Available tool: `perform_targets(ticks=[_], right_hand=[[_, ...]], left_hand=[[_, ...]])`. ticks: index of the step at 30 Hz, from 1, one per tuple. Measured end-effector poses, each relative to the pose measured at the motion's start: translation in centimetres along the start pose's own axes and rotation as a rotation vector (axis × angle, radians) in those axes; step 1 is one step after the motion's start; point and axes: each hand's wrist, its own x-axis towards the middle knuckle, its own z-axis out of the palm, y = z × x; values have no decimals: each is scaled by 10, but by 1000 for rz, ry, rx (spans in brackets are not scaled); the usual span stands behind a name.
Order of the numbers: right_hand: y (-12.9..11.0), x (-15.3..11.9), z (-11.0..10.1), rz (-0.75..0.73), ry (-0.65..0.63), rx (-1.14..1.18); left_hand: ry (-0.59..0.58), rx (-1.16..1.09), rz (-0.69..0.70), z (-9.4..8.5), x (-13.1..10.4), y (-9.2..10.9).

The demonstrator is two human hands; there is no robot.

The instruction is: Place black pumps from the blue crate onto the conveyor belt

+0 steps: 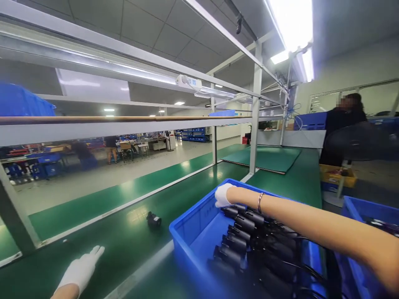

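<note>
My left hand point(79, 269), in a white glove, is low over the green tabletop point(124, 245) with its fingers stretched out and nothing in it. A small black part point(153, 220) lies on the green surface ahead of it and to the right. My right hand point(223, 195), also gloved, reaches to the far corner of a blue plastic bin point(199, 220). Its fingers curl downward; what they hold, if anything, is hidden. Just beside it, black cylindrical parts point(233, 249) with cables lie in rows in the bin. My forearm covers some of them.
A metal frame post point(256, 108) and a shelf point(140, 126) stand across the bench. Green boards point(264, 158) lie farther back. Another blue bin point(374, 207) and a yellow crate point(338, 176) are at right, near a person point(346, 120) in dark clothes.
</note>
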Motion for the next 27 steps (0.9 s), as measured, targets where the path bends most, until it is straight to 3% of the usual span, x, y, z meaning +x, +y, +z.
perform_targets(ticks=[5, 7, 10, 13, 16, 17, 20, 23, 25, 27], right_hand=[[31, -56, 61, 162, -161, -38], [35, -69, 76, 201, -157, -43], [37, -81, 83, 224, -109, -29], [33, -92, 75, 215, -19, 9], [24, -111, 53, 201, 162, 38], [19, -120, 44, 196, 239, 38], [-3, -154, 19, 160, 471, 14], [-32, -194, 5, 60, 608, -2], [-48, -218, 5, -30, 640, 19], [-57, -237, 10, -72, 663, 77]], left_hand=[[24, -154, -66, -26, -22, 29], [67, -260, -13, -49, -32, 59], [128, -491, 149, -92, -58, 129], [148, -756, 358, -137, -101, 214], [82, -1081, 508, -168, -148, 297], [-73, -1520, 494, -175, -162, 322], [-327, -1951, 413, -188, -193, 386], [-483, -2111, 378, -197, -212, 425], [-520, -2183, 397, -200, -223, 432], [-528, -2291, 417, -199, -234, 426]])
